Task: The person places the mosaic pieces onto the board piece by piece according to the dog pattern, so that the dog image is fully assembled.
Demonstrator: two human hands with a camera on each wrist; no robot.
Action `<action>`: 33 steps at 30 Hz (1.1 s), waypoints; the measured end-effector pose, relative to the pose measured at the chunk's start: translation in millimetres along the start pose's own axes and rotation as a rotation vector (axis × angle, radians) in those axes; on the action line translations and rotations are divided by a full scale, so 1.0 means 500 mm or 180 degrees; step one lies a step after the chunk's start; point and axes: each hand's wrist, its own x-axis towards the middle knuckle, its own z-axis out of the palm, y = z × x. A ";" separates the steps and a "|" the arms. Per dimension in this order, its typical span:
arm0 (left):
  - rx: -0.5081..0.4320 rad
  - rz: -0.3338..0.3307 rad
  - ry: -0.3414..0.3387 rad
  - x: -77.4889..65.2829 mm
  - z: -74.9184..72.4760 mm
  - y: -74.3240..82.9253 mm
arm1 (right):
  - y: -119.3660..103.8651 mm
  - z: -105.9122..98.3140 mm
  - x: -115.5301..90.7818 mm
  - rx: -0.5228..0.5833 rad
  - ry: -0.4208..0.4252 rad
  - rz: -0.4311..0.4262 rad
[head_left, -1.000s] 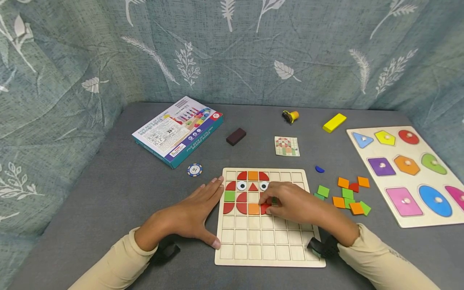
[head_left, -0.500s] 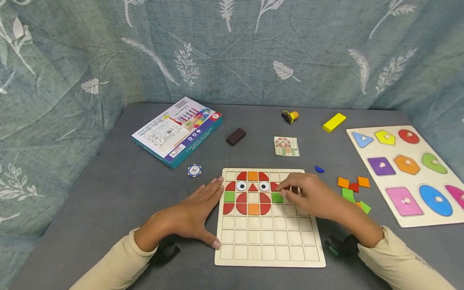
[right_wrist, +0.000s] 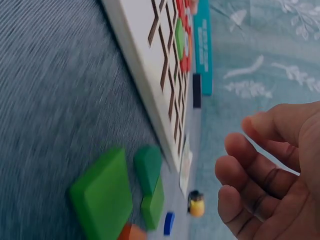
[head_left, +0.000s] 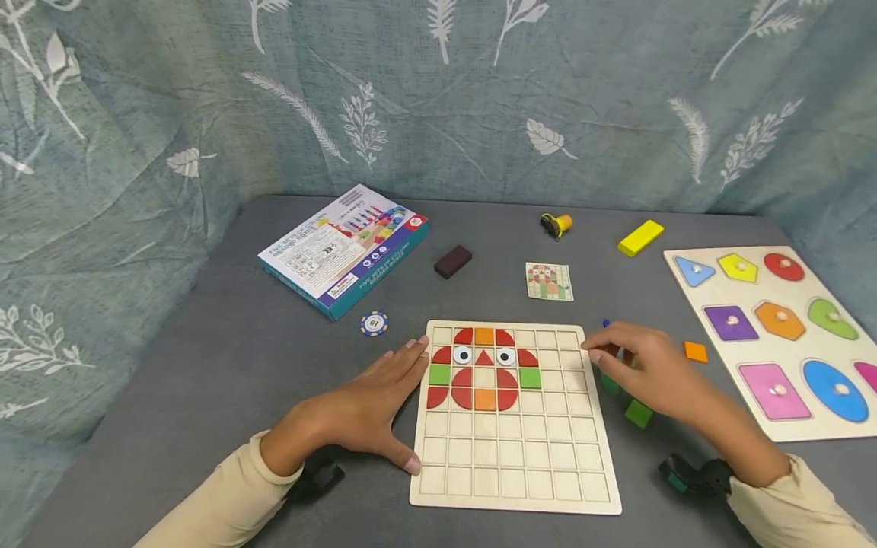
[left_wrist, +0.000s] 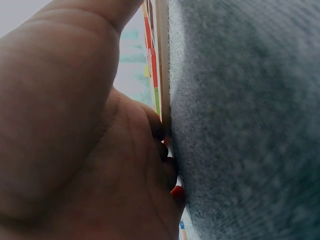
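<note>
Left hand [head_left: 359, 407] spread, ungrasping, touches left edge of grid board [head_left: 503, 455]. Right hand [head_left: 658, 380], loosely bent, empty, hovers by board's right edge, near green tile [head_left: 639, 414].

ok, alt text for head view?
A person's left hand touches the left edge of a wooden grid board partly filled with red, orange and green tiles; the right hand is over loose tiles beside it. Beyond lie a picture card and a box, a shape puzzle at right.
</note>
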 end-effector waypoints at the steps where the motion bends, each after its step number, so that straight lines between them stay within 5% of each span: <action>1: 0.0007 -0.0012 -0.0012 0.001 0.000 0.000 | 0.003 -0.003 -0.004 -0.0042 0.0000 0.0051; 11: 0.0008 -0.0008 -0.0028 0.003 0.001 0.001 | 0.034 -0.033 -0.029 -0.0287 0.0113 0.0238; 23: 0.0040 -0.0012 -0.0018 0.004 -0.001 0.001 | 0.077 -0.079 -0.067 -0.0496 -0.0051 0.0803; 33: -0.0007 -0.0064 -0.0040 0.005 0.000 0.001 | 0.111 -0.097 -0.088 -0.0697 -0.0067 0.0888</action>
